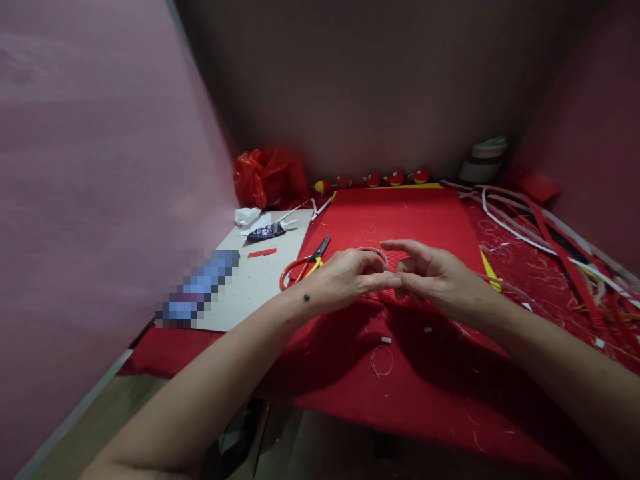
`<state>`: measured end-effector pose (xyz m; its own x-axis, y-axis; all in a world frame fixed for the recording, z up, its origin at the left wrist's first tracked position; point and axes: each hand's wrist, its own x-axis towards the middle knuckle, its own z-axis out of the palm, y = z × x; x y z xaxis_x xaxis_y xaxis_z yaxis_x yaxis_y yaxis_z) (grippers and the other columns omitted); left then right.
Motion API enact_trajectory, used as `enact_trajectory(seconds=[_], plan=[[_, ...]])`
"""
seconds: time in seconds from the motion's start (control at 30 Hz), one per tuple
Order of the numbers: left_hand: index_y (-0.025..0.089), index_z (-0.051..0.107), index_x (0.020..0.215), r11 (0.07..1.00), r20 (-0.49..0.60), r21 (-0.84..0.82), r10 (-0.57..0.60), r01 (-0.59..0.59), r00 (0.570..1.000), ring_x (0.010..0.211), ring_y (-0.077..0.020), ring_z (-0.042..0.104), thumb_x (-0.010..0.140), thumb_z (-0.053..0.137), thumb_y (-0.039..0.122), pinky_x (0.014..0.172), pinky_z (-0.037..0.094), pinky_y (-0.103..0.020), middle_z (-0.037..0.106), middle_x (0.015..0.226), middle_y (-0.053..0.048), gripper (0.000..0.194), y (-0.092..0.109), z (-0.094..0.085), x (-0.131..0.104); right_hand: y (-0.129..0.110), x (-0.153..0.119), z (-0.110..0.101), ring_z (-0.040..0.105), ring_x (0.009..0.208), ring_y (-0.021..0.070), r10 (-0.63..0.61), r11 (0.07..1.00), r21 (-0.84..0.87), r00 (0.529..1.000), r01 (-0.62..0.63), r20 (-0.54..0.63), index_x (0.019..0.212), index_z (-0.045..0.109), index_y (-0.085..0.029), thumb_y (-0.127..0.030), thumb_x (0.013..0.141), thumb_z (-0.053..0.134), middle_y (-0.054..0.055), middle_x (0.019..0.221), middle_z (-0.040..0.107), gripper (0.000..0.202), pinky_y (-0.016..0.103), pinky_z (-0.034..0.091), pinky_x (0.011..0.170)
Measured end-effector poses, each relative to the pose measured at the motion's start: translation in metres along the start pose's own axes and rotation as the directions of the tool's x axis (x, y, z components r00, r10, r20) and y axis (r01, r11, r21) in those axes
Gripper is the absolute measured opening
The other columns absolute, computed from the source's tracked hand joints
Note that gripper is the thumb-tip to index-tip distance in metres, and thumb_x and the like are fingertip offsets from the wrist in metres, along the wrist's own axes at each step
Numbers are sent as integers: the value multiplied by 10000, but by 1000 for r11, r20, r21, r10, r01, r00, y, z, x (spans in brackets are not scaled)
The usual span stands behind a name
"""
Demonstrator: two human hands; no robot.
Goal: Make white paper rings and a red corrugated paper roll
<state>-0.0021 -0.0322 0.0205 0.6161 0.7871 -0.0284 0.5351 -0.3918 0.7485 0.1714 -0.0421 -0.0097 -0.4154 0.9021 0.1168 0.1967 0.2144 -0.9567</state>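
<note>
My left hand (345,277) and my right hand (427,270) meet over a red corrugated sheet (400,217). Between their fingertips is a narrow pale strip (375,251), which curves up behind my left fingers. My left hand is closed in a pinch, a small white end showing at the thumb. On the right, thumb and fingertips press at the same spot while the index finger stretches forward. Most of what they hold is hidden by the fingers. Scissors (305,265) with orange and yellow handles lie just left of my left hand.
A grey board (225,300) at left carries a glue tube (267,231), a red paper piece (262,253) and a blurred-out blue object (203,283). Several red and yellow figures (395,178) line the back near a red bag (270,177). Loose strips (545,233) crowd the right side.
</note>
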Motion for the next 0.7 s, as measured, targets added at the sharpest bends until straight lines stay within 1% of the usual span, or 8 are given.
enact_trajectory(seconds=[0.13, 0.23, 0.3, 0.37, 0.47, 0.53, 0.63, 0.7], plan=[[118, 496, 656, 963, 1, -270, -24, 24, 1000, 483, -34, 326, 808, 477, 262, 469, 276, -169, 400, 559, 48, 210, -5, 10, 13, 2, -1, 1, 352, 480, 73, -19, 1000, -11, 1000, 20, 22, 1134, 429, -140, -179, 786, 485, -59, 558, 417, 355, 204, 294, 443], [122, 455, 625, 964, -86, -264, -33, 9, 996, 483, -32, 303, 809, 472, 241, 457, 256, -166, 378, 555, 52, 220, -10, 14, 14, 5, 1, 1, 361, 500, 81, 1, 995, -96, 1000, -4, -29, 1041, 480, -142, -216, 785, 494, -39, 582, 449, 267, 211, 296, 449], [126, 438, 613, 973, -155, -229, -43, 7, 987, 485, -33, 296, 815, 464, 242, 450, 246, -165, 361, 553, 53, 235, -12, 17, 12, 6, 1, 0, 370, 521, 87, -3, 983, -182, 998, -8, -60, 900, 535, -141, -258, 783, 501, -26, 586, 455, 169, 216, 304, 466], [129, 438, 620, 968, -162, -250, -74, 31, 984, 472, -34, 300, 825, 449, 255, 433, 241, -167, 360, 546, 51, 241, -14, 18, 11, 5, 2, 1, 360, 525, 87, -20, 967, -255, 997, 1, -72, 741, 553, -144, -300, 788, 494, -23, 569, 429, 173, 217, 299, 470], [131, 464, 674, 920, -57, -381, -128, 97, 990, 440, -37, 339, 847, 412, 300, 400, 244, -174, 409, 555, 38, 247, -15, 16, 8, 4, 1, 0, 346, 512, 86, -16, 950, -312, 997, -9, -76, 656, 553, -147, -333, 792, 482, -27, 540, 398, 241, 217, 281, 458], [128, 485, 712, 895, 30, -430, -113, 115, 993, 439, -39, 373, 845, 425, 309, 406, 270, -178, 441, 571, 32, 232, -17, 12, 7, 4, 1, 0, 346, 506, 87, 4, 945, -327, 998, -26, -68, 657, 561, -146, -324, 788, 480, -28, 535, 398, 235, 218, 275, 453], [123, 514, 761, 899, 115, -423, -75, 117, 991, 436, -35, 389, 816, 487, 270, 431, 300, -180, 457, 549, 42, 159, -18, 7, 6, 7, 0, 0, 348, 504, 88, 34, 940, -337, 998, -48, -48, 655, 565, -145, -314, 778, 486, -27, 534, 400, 224, 219, 272, 449], [120, 524, 776, 902, 126, -413, -83, 128, 989, 422, -32, 385, 804, 505, 245, 426, 295, -178, 459, 529, 47, 130, -18, 6, 6, 8, 0, 0, 349, 504, 89, 49, 940, -336, 998, -59, -38, 654, 565, -146, -317, 776, 489, -27, 534, 401, 223, 219, 271, 448]])
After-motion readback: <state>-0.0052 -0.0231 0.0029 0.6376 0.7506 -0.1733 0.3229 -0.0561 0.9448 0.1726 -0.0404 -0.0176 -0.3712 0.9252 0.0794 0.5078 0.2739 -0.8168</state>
